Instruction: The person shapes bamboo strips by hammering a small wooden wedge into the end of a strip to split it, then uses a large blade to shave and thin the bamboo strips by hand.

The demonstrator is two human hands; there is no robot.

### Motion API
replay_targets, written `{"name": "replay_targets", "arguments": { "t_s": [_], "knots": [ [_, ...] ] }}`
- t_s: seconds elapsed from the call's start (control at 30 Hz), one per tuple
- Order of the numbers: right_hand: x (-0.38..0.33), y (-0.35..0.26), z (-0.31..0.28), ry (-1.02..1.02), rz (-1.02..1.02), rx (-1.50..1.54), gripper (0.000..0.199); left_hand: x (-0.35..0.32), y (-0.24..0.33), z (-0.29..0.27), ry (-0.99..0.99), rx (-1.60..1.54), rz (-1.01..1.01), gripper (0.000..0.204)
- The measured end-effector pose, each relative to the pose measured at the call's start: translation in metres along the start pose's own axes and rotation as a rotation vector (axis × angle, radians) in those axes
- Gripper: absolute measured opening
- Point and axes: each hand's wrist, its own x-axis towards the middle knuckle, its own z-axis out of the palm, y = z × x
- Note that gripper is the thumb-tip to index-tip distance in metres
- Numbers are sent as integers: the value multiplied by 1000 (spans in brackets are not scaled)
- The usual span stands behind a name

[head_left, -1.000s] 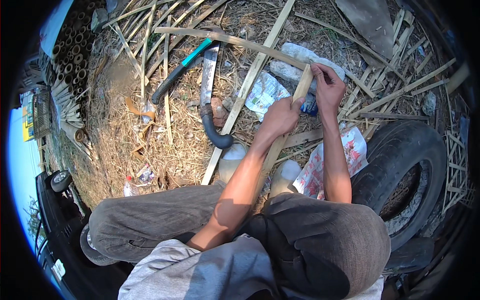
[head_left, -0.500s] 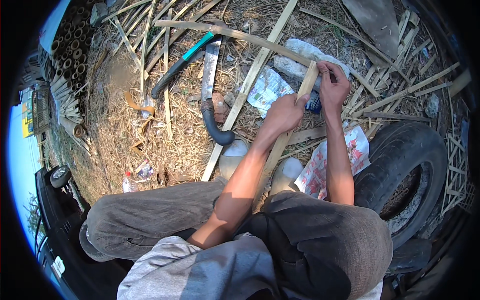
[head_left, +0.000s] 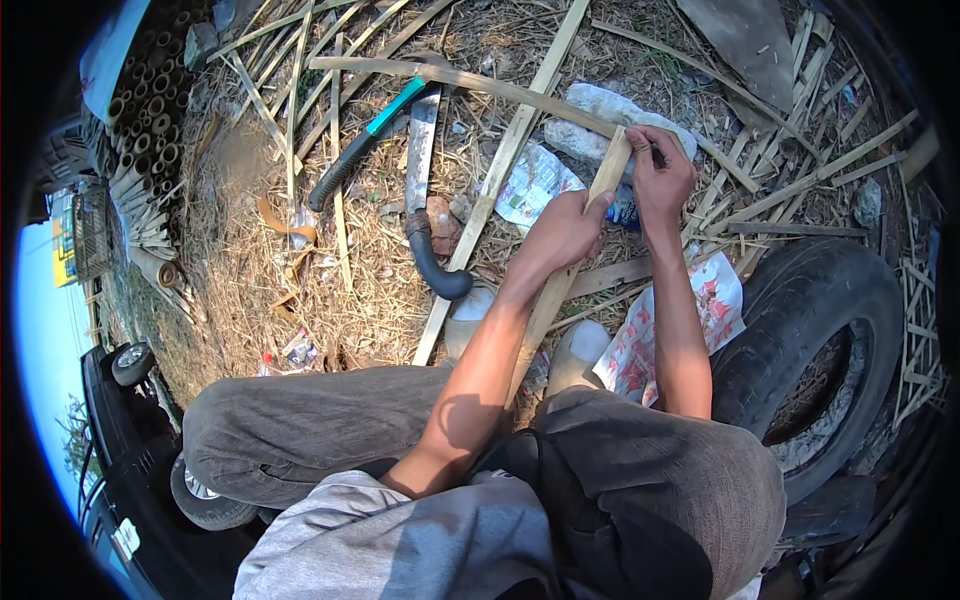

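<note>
A flat, pale bamboo strip point(head_left: 612, 160) runs from between my feet up to a stone, slanting to the right. My left hand point(head_left: 560, 235) is closed around its upper part, thumb lying along it. My right hand point(head_left: 662, 185) has its fingertips pinched beside the strip's top end; whatever is between them is too small to make out. Another long strip point(head_left: 480, 85) meets that end from the left. A machete point(head_left: 422, 150) with a dark hooked handle lies left of my hands, beside a teal-and-black handled tool point(head_left: 395, 108) whose head is partly hidden by the long strip.
A pale stone block point(head_left: 610, 105) lies beyond my hands, with crumpled printed paper point(head_left: 538, 185) beside it. A tyre point(head_left: 815, 340) lies at the right, near a red-patterned sheet point(head_left: 710, 300). Bamboo slats point(head_left: 780, 190) litter the straw ground. Bamboo tubes point(head_left: 155, 110) are stacked far left.
My hands keep nearly the same place and hold on the strip. The view has shifted slightly, and the clear bottle by my left knee is now mostly hidden.
</note>
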Motion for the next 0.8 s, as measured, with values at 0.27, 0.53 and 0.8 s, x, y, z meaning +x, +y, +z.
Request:
{"name": "replay_targets", "arguments": {
  "t_s": [0.27,0.53,0.8],
  "knots": [
    [0,5,0,8,-12,-5,9,-4,4,-2,14,48,12,48],
    [0,1,1,12,-26,12,8,-2,5,-16,-99,-51,10,48],
    [-1,-2,-1,8,-16,24,9,-8,15,-24,110,372,54,54]
  ]
}}
